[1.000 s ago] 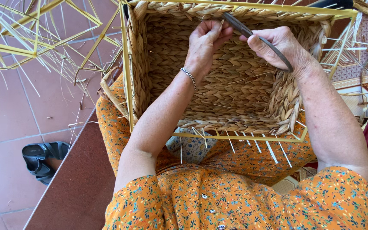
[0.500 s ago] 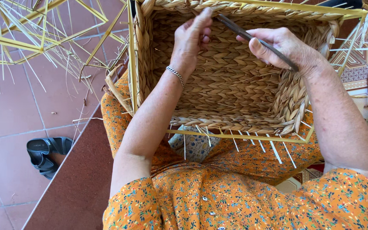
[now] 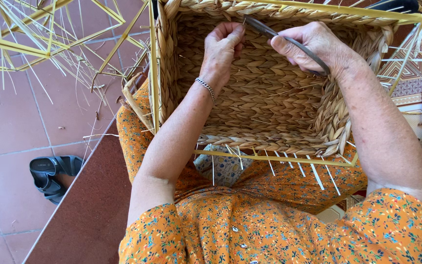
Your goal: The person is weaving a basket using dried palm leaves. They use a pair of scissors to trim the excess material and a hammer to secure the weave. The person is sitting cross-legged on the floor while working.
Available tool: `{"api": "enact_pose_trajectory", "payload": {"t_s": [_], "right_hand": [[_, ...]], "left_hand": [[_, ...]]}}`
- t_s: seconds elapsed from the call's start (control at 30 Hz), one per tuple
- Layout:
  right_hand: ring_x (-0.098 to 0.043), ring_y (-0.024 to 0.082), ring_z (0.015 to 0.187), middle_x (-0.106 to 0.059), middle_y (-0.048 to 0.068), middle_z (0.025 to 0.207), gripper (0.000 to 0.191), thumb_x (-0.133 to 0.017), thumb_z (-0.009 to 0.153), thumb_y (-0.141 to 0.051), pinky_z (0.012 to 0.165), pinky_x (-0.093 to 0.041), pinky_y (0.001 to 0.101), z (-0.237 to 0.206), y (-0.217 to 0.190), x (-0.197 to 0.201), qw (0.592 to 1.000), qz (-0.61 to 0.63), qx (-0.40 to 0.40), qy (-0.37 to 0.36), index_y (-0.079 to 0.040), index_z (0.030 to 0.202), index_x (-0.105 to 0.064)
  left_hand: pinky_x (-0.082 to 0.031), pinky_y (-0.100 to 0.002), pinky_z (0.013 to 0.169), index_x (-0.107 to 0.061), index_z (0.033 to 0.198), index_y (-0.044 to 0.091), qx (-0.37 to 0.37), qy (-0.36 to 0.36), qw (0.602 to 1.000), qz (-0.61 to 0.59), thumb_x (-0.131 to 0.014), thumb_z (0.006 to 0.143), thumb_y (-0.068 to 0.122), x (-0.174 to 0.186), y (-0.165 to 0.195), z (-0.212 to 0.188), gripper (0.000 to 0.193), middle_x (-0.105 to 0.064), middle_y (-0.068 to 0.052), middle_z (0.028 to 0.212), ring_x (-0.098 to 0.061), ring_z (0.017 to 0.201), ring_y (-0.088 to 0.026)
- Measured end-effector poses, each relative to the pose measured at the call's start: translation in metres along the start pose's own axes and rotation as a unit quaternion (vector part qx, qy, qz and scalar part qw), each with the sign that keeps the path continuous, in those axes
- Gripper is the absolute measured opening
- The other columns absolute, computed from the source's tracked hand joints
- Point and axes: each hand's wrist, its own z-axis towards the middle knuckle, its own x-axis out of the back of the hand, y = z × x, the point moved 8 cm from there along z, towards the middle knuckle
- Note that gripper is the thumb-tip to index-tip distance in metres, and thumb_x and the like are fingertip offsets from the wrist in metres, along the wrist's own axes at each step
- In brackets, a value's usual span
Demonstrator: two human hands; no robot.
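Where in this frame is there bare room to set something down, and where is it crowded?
Free: the tiled floor between the black sandal and the yellow frame. Crowded: the woven basket, filled by left hand, right hand and metal tool.

- One view only, from a camera on the person's head, facing steeply down over the chest and lap.
- It sits close: the woven basket (image 3: 269, 93) on the lap fills the upper middle, both forearms reaching up into the picture.
- The tiled floor (image 3: 15, 127) and a black sandal (image 3: 50, 176) show at left, farther below.
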Motion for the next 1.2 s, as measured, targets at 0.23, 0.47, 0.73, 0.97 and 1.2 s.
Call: {"api": "enact_pose_trajectory", "payload": {"t_s": [0.23,0.47,0.73,0.97,1.2], "right_hand": [[-0.053,0.008,0.053,-0.055,0.000,0.059,0.059,-0.056,0.096,-0.067,0.050,-0.047,0.0289,0.000,-0.006,-0.001,1.000,-0.002,0.023,0.020,-0.011,0.102,-0.074],[-0.050,0.017,0.057,-0.050,0.003,0.058,0.055,-0.052,0.101,-0.067,0.058,-0.046,0.0374,-0.002,-0.020,0.002,0.986,-0.131,0.094,0.043,-0.015,0.101,-0.071],[-0.055,0.021,0.059,-0.054,0.005,0.061,0.058,-0.052,0.103,-0.069,0.063,-0.050,0.0389,-0.004,-0.024,0.002,0.981,-0.164,0.090,0.061,-0.015,0.100,-0.072],[-0.057,0.018,0.062,-0.054,0.003,0.062,0.061,-0.047,0.102,-0.072,0.064,-0.048,0.0377,0.003,-0.016,0.000,0.985,-0.150,0.067,0.045,-0.016,0.103,-0.071],[-0.053,0.016,0.062,-0.052,0.004,0.062,0.069,-0.047,0.097,-0.079,0.062,-0.048,0.0381,0.002,-0.019,-0.003,0.990,-0.122,0.061,0.031,-0.013,0.096,-0.070]], "left_hand": [[-0.047,-0.024,0.056,-0.069,0.095,0.005,-0.003,-0.005,1.000,0.003,-0.073,0.095,0.018,-0.002,0.002,0.000,0.013,-0.062,0.002,0.076,-0.053,0.063,-0.007],[-0.046,-0.024,0.056,-0.068,0.095,0.005,-0.008,-0.012,1.000,-0.003,-0.071,0.097,0.018,-0.002,0.000,0.001,0.014,-0.060,0.002,0.075,-0.052,0.062,-0.008],[-0.047,-0.024,0.057,-0.068,0.096,0.005,-0.011,-0.010,1.000,0.006,-0.071,0.097,0.018,-0.003,0.002,0.003,0.013,-0.060,0.003,0.076,-0.052,0.063,-0.007],[-0.047,-0.024,0.057,-0.068,0.096,0.005,-0.006,-0.005,1.000,0.013,-0.070,0.097,0.018,-0.005,0.006,-0.002,0.013,-0.059,0.002,0.076,-0.051,0.063,-0.007],[-0.047,-0.025,0.059,-0.067,0.096,0.006,0.020,0.005,0.999,0.031,-0.069,0.097,0.013,0.000,0.004,-0.006,0.008,-0.060,0.002,0.077,-0.050,0.065,-0.009]]}}
